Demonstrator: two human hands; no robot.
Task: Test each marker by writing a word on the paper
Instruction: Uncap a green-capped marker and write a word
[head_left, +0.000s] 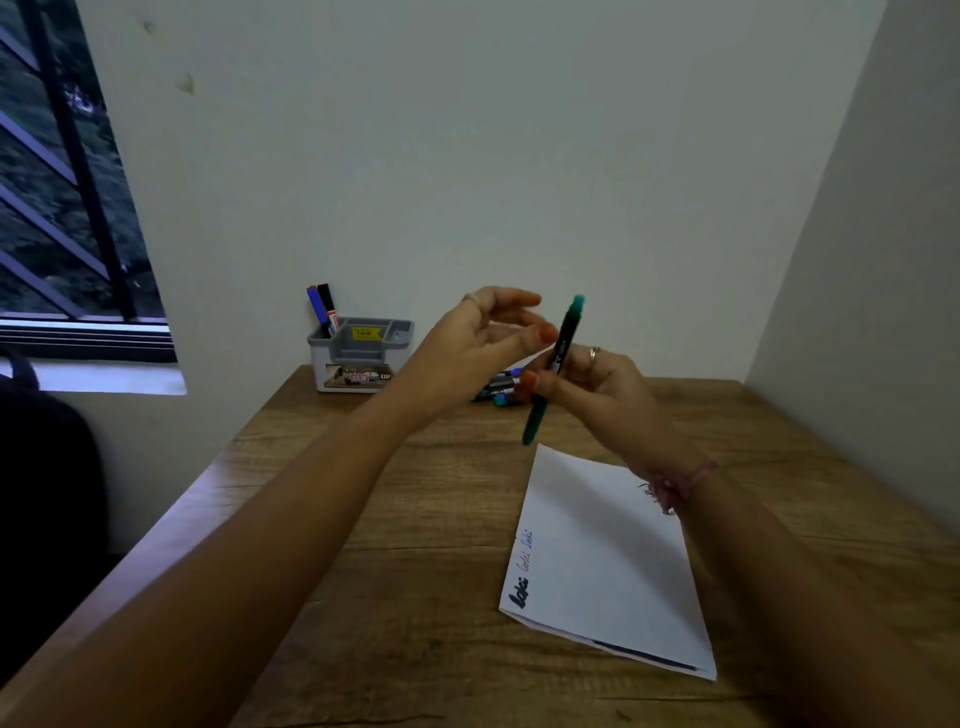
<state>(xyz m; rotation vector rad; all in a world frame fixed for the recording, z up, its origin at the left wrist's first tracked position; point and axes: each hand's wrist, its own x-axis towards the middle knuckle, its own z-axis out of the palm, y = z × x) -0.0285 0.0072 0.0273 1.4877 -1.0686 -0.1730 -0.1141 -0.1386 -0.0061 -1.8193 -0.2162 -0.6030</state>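
Note:
My right hand (597, 387) grips a green marker (553, 371) by its middle and holds it nearly upright above the desk, cap end up. My left hand (483, 338) hovers just to the marker's left with fingers loosely spread, its thumb tip near the barrel; it holds nothing. A folded white paper (613, 561) lies on the wooden desk (405, 519) below my right forearm, with three short words written along its left edge. Several more markers (498, 389) lie on the desk behind my hands, partly hidden.
A grey and white desk organizer (361, 356) stands at the desk's back edge against the wall, with a blue marker (316, 309) and a black marker (328, 306) upright in it. A window (57, 208) is at the left and a wall on the right.

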